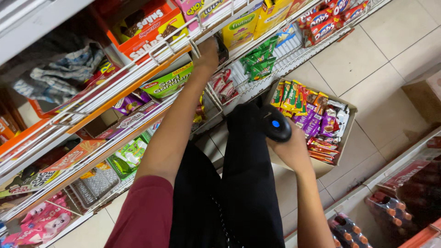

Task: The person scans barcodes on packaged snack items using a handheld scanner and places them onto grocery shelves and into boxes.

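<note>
1. Left hand (207, 54) up at the wire shelf (138, 69), fingers hidden among the snack boxes, so grip impossible to tell.
2. Right hand (290, 149) clenched around a black handheld scanner (274, 123), kept low over the open cardboard box (343, 138) of snack packets on the floor, ready for use.

We wear a dark red short sleeve (144, 211) on our left arm, its hem ending above the elbow. Our right forearm (312, 206) is bare to the frame's edge. Below, black trousers (239, 183) cover our legs, a faint seam running down.
</note>
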